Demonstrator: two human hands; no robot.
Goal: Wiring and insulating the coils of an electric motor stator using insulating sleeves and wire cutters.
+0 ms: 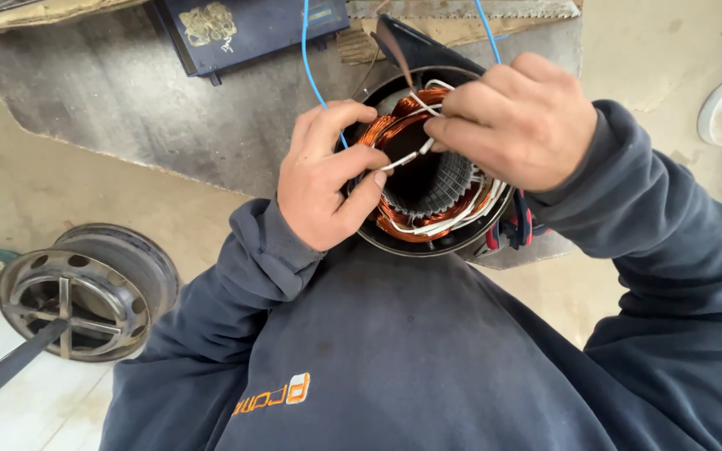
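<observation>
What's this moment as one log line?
left hand: pinches white sleeved lead | right hand: grips white leads | round copper-wound motor stator: in lap | thin blue wire: beside left hand

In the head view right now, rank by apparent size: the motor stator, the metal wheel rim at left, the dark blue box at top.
1. motor stator and metal wheel rim: look alike, so unranked.
2. dark blue box: smallest showing, cut off by the frame.

Glossy copper windings (394,125), dull metal wheel rim (85,288), matt cloth sleeves (670,209).
</observation>
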